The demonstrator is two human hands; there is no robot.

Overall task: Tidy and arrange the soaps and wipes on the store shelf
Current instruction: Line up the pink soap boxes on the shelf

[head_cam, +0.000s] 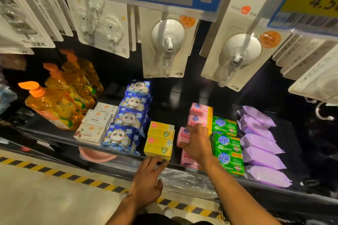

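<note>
On the black shelf (60,137) stand rows of goods: white soap boxes (91,129), blue panda wipe packs (128,126), yellow soap boxes (160,138), pink soap packs (198,113), green soap boxes (228,148) and purple wipe packs (259,144). My right hand (196,142) grips a pink soap pack (182,136) lifted over the pink row. Straight fingers of my left hand (148,177) touch the front face of the nearest yellow box at the shelf's edge.
Orange pump bottles (60,96) stand at the shelf's left. Carded suction hooks (166,41) and price tags hang low over the back of the shelf. A pink basin (95,155) sits on the level below. Yellow-black tape (54,171) marks the floor.
</note>
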